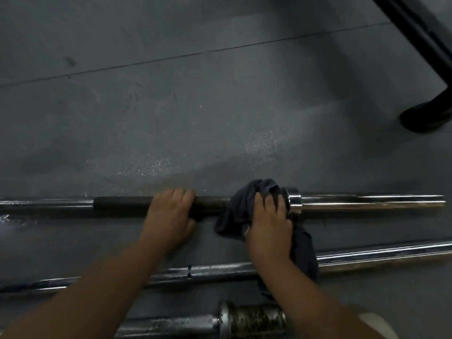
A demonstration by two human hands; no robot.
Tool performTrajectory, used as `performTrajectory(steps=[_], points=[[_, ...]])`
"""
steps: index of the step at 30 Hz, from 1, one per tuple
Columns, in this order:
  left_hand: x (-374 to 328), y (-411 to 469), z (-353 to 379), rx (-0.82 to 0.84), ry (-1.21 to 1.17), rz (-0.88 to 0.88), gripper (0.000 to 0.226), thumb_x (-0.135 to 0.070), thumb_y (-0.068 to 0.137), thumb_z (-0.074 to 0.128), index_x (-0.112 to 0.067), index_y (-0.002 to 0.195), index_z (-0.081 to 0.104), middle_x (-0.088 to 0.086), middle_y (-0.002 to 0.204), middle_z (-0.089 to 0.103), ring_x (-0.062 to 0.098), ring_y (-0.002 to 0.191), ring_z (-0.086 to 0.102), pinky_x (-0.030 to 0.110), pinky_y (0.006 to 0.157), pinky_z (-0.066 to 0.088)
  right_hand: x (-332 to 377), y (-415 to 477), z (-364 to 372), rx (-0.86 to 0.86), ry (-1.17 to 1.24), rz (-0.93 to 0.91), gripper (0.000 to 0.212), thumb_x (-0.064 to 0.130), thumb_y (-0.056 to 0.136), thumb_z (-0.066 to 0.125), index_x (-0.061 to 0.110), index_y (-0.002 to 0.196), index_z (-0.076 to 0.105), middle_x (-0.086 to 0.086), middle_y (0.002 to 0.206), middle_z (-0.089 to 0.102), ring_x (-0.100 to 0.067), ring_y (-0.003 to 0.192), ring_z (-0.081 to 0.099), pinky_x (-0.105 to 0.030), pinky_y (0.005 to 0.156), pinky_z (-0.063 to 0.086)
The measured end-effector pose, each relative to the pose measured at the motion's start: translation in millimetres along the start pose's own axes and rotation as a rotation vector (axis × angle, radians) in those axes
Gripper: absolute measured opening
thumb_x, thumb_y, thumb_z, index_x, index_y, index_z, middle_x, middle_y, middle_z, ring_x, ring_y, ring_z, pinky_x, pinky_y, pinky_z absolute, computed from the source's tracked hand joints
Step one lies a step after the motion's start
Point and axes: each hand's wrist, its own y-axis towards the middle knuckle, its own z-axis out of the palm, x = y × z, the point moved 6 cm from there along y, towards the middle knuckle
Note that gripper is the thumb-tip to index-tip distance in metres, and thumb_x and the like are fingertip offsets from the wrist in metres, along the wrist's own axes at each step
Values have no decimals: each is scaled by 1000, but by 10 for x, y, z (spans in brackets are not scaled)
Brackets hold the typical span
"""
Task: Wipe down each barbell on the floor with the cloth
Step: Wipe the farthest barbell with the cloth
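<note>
Grey speckled floor (195,106) with a seam line (171,58); black metal frame (420,40) at upper right.

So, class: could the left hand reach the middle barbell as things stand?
Probably yes. The left hand holds only the far barbell, and the middle barbell lies bare beside its forearm; it would just have to let go.
</note>
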Motion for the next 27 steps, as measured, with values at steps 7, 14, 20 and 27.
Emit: performTrajectory(steps=[7, 14, 20, 27], points=[[176, 504, 18, 575, -331, -4, 25, -44, 82, 66, -27, 97, 55, 4, 106, 64, 24, 95, 61, 33, 82, 48, 158, 166, -88, 95, -45, -274, 81, 35, 86, 65, 26, 153, 20, 0, 155, 30, -24, 148, 19, -44, 99, 42], [119, 199, -18, 157, -47, -129, 30, -39, 80, 55, -18, 102, 58, 10, 103, 64, 32, 94, 59, 38, 80, 43, 200, 139, 47, 34, -60, -122, 83, 27, 84, 72, 22, 154, 28, -6, 155, 34, -34, 147, 23, -47, 96, 45], [70, 576, -193, 274, -207, -25, 36, -36, 93, 45, -18, 120, 61, 13, 123, 62, 30, 110, 57, 33, 90, 43, -128, 289, -131, 73, -72, -199, 85, 38, 79, 73, 25, 151, 30, -2, 151, 38, -26, 146, 27, -45, 97, 47], [-91, 230, -58, 117, -15, 38, 48, -29, 74, 58, -19, 120, 49, 9, 111, 58, 33, 100, 56, 39, 83, 41, 367, 130, -24, 141, -4, -224, 80, 27, 94, 58, 28, 156, 8, 2, 163, 11, -28, 152, 3, -47, 105, 35]])
